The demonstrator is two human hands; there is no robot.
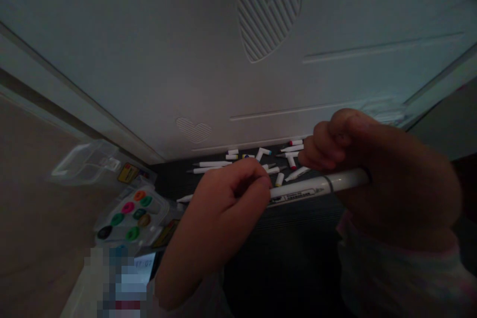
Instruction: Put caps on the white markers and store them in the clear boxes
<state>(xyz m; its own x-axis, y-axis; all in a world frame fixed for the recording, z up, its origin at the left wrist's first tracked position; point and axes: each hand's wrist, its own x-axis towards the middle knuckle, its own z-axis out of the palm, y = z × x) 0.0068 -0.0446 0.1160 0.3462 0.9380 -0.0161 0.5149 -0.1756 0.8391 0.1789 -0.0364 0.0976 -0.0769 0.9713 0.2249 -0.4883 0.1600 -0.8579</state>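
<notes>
- Here, the left hand (pixel 231 196) is curled around one end of a white marker (pixel 316 186). The right hand (pixel 357 159), at 3 o'clock, is clenched on the other end.
- Level between them, the white marker looks light, stiff and smooth, and is best gripped mid-barrel.
- Loose markers and caps (pixel 261 159) lie at 12 o'clock, and a marker case (pixel 130 213) at 8 o'clock.

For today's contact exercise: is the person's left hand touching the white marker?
Touching. The head view shows the left hand closed over one end of the white marker, no gap; the right hand grips the other end.
</notes>
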